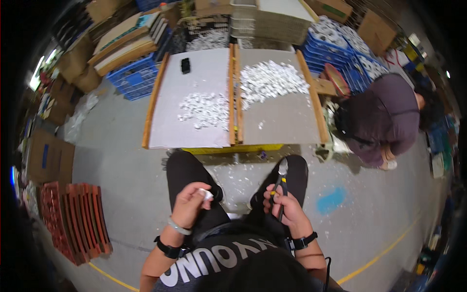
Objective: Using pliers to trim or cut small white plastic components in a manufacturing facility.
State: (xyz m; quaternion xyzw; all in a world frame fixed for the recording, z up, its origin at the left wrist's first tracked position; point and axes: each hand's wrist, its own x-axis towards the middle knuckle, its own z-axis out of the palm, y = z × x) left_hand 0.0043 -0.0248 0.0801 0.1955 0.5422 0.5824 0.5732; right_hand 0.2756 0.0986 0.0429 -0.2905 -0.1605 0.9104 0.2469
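Note:
Above my lap, my left hand (191, 200) pinches a small white piece (206, 194) between thumb and fingers; its exact kind is too small to make out. My right hand (287, 204) is closed round the dark handles of a pair of cutting pliers (283, 180) with yellow marks. The pliers' metal jaws point away from me, over my right knee, apart from the white piece. Beyond my knees stand two shallow wood-edged trays. The left tray (168, 117) and the right tray (287, 124) each bear a heap of small white pieces (204, 109).
A small black object (185, 65) lies on the left tray. Blue crates (131, 80) flank the trays, some filled with white parts. At the right a person (389, 117) bends over close by. Red-brown stacked pieces (78, 219) stand at the left. White scraps litter the floor.

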